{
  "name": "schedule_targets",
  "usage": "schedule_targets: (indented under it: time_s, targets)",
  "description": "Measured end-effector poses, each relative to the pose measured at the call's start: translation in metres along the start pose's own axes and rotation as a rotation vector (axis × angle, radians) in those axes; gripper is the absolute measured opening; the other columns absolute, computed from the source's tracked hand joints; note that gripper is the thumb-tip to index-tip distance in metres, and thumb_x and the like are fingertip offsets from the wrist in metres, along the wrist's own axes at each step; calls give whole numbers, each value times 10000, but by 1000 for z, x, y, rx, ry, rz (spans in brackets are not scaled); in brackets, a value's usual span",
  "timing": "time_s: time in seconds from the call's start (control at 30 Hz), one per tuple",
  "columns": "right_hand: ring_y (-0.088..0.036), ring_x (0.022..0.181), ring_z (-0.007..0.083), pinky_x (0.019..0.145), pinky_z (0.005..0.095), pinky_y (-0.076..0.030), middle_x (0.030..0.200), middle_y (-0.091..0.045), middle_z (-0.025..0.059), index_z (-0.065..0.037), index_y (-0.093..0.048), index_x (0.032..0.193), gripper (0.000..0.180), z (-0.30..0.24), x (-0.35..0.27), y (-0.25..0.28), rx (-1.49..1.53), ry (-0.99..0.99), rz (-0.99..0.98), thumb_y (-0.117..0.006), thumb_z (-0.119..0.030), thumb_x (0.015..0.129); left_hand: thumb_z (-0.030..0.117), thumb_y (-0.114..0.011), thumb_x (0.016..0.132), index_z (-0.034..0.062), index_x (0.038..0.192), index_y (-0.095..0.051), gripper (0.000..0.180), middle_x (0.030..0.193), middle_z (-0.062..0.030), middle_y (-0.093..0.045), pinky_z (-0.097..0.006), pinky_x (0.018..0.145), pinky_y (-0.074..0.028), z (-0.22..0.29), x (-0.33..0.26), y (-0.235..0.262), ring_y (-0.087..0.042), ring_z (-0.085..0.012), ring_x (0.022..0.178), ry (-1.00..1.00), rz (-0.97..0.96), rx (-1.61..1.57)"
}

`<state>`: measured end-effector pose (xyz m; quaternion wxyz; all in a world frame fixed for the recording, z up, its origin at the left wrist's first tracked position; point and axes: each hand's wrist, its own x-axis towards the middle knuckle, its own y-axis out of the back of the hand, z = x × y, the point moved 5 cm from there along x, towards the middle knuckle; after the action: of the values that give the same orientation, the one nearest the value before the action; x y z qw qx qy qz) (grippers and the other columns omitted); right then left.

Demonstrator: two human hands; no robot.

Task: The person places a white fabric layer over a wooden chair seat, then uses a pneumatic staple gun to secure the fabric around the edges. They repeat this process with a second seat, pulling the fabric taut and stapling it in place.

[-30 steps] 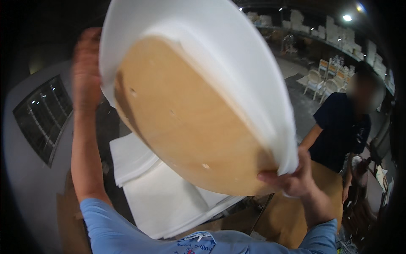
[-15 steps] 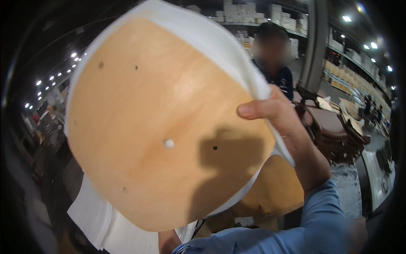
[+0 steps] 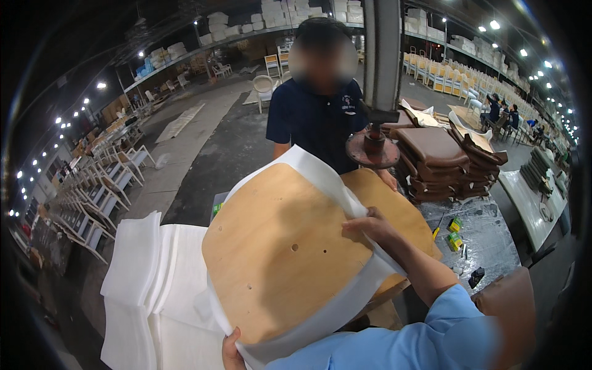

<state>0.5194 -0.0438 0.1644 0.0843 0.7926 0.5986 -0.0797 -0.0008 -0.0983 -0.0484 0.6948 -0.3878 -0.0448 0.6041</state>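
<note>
Head view shows the right hand (image 3: 369, 226) gripping the far right edge of a rounded plywood seat board (image 3: 287, 250), fingers curled over the white foam sheet (image 3: 336, 185) that wraps its rim; the left hand (image 3: 232, 351) pinches the near lower edge of the same board, only partly visible; left of that grip lies a stack of white foam pads (image 3: 154, 290); beyond the right hand's grip a co-worker in a dark shirt (image 3: 317, 120) stands beside a pile of brown seat cushions (image 3: 450, 160)

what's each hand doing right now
left hand: grips the near edge of the rounded plywood seat board backed with white foam.
right hand: shut on the same board's right edge.
</note>
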Motion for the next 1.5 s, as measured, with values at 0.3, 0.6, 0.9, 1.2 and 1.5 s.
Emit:
schedule_targets:
  time_s: [0.3,0.6,0.9,1.2,1.5]
  targets:
    - [-778,916,186,867,331,-598,1051,-810,96,29,-771,1228,359,56,23,126,177,14,83,-856,-113,910,123,-779,1000,-54,1580,-504,666,1423,-213,-701,-508,1078,-598,-17,50,-87,-719,-374,1259,-16,-21,99]
    - [-799,936,238,891,381,-628,1109,-804,160,81,-744,1292,461,62,47,223,240,61,99,-835,-113,884,98,-772,1003,-26,1611,-492,681,1458,-185,-691,-485,1101,-583,-44,87,-190,-706,-347,1292,-3,-119,117]
    - [-775,1057,239,950,382,-594,1205,-781,163,93,-692,1375,554,70,68,260,254,-58,-2,-849,-188,924,112,-790,996,-23,1610,-489,697,1431,-192,-702,-486,1082,-592,-56,95,-226,-709,-357,1272,-17,-116,110]
    - [-680,1321,272,1155,441,-544,1470,-677,122,-74,-492,1654,727,117,44,282,429,-328,-259,-803,-183,1006,78,-807,979,-41,1576,-508,678,1375,-201,-726,-490,1040,-612,-64,106,-239,-742,-349,1201,1,-2,158]
    - [-687,1286,264,1083,445,-573,1439,-685,133,-102,-449,1674,696,197,43,319,248,-187,-61,-740,-59,1043,59,-835,969,-54,1487,-587,586,1313,-203,-746,-470,988,-638,-131,118,-243,-765,-329,1150,152,127,174]
